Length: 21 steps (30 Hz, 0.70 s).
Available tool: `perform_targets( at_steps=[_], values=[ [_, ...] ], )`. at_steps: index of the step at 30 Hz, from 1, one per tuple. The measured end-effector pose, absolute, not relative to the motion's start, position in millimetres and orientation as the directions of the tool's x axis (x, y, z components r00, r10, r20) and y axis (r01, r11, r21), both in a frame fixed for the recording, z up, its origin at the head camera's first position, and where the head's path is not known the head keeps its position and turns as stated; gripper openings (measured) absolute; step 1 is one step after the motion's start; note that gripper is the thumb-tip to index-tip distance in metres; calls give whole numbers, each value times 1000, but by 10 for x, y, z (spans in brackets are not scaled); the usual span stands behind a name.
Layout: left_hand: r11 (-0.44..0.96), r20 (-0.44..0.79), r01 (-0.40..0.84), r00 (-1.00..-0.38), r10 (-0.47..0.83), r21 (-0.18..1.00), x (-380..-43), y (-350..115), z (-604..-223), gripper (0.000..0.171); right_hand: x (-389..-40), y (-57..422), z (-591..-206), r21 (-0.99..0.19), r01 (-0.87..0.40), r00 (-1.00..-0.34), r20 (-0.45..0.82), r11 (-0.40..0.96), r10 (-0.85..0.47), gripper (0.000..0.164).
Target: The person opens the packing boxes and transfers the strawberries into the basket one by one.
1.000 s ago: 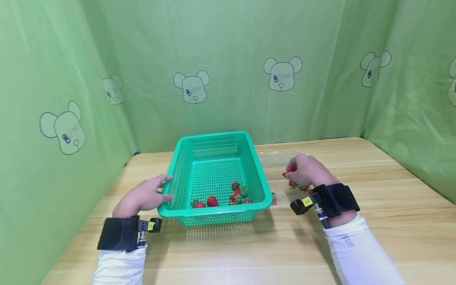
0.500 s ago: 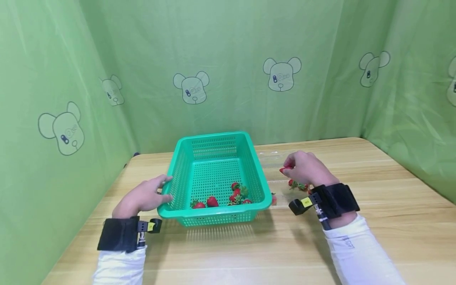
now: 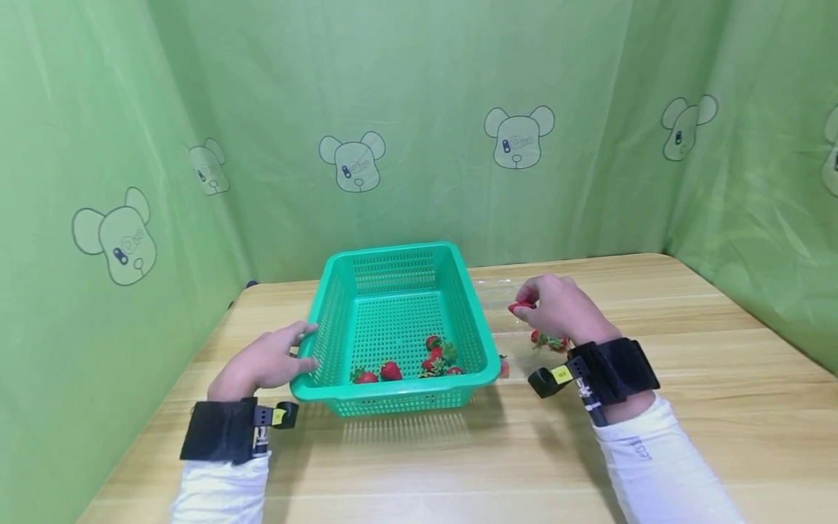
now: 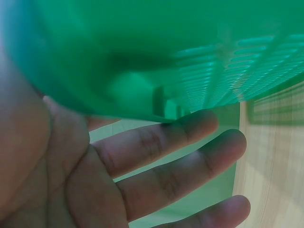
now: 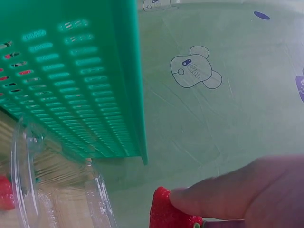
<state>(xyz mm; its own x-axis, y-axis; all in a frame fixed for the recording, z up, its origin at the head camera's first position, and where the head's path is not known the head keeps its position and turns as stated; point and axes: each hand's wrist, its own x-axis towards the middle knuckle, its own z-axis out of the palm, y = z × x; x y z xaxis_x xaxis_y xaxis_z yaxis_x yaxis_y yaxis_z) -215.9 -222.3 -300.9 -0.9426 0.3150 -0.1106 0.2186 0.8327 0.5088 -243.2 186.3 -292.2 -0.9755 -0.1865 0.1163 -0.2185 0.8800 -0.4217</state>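
Observation:
A green plastic basket [image 3: 399, 393] stands on the table with several strawberries [image 3: 391, 371] near its front end. My left hand [image 3: 265, 360] holds the basket's left rim, thumb and index fingertip over the edge. In the left wrist view, the other fingers [image 4: 171, 185] lie nearly straight below the rim. Right of the basket, my right hand [image 3: 563, 309] pinches a red strawberry [image 5: 166, 213] between thumb and fingers, above a clear plastic box [image 5: 52, 190]. A few more strawberries [image 3: 556, 343] lie in this box, under and beside the hand.
The wooden table [image 3: 419, 466] extends in front of the basket and to the right. A green curtain [image 3: 432, 189] printed with bear heads closes off the back and both sides. The clear box sits close against the basket's right side.
My right hand has lifted slightly and shifted left with the strawberry, away from the other strawberries in the clear box. My left hand and the basket have stayed put.

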Motion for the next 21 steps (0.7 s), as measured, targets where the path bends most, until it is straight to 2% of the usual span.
perform_targets(
  at_steps=[21],
  values=[
    [837, -114, 211, -945, 307, 505, -2154, -2217, -3005, 62, -2342, 1720, -2849, -429, -281, -958, 179, 859, -224, 15]
  ],
)
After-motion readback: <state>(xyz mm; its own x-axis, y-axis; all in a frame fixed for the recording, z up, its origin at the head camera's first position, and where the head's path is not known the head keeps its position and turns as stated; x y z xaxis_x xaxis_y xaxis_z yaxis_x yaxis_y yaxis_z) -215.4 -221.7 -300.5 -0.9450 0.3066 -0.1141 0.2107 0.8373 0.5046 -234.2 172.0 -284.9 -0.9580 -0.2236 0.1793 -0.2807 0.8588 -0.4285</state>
